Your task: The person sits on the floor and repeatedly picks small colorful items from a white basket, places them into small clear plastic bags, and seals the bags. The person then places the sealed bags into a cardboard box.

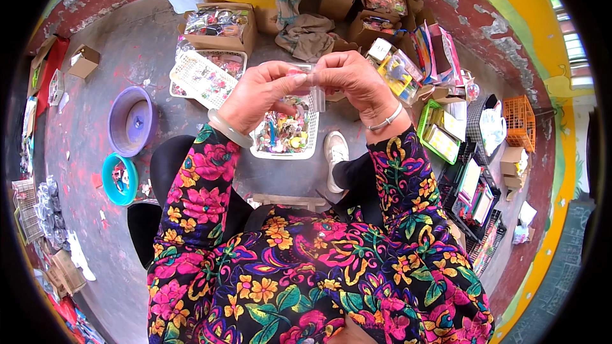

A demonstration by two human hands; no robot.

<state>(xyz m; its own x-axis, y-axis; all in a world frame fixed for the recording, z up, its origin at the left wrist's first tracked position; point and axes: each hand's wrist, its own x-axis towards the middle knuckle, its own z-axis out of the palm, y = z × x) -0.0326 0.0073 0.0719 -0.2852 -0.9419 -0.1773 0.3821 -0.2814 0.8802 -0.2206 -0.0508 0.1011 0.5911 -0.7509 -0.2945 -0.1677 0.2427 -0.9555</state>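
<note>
Both my hands are raised over a white plastic basket (308,146) full of small colourful items. Between my fingertips is a small clear plastic bag (318,99), its lower part hanging by my right fingers. My left hand (264,92) pinches the bag's left edge, near a small pinkish bit too small to name. The fingers of my right hand (356,86) are pressed together on the bag's right side. What the bag contains, if anything, cannot be made out.
Beyond my left hand, a white basket (205,81) leans over another one. Cardboard boxes (248,28) of packaged goods line the far side. A purple basin (132,121) and a teal basin (120,179) stand left. Right are a green basket (440,132) and black crates (472,200).
</note>
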